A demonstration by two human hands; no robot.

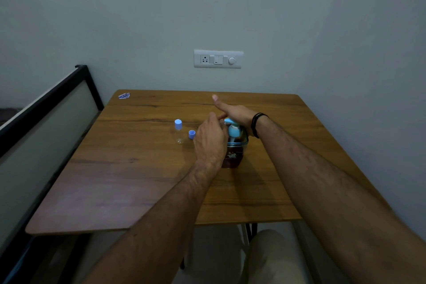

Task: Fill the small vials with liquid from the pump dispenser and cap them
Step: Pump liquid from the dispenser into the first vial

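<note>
A: Fingers of left hand (211, 136) curled narrow in front of the pump dispenser (234, 145), at spout level; presumably around an open vial, but it is hidden, so cannot tell. Right hand (232, 110) lies flat on the pump head, fingers spread, thumb raised.

B: Progress?

A: One capped vial (178, 132) stands left of the hands; it looks clear, fill uncertain. A loose blue cap (191, 134) lies just beside it, so I judge one vial is mid-fill and not yet capped.

B: Room?

A: Worktop (147, 182) open on the near side and left; dispenser well in from every edge.
</note>
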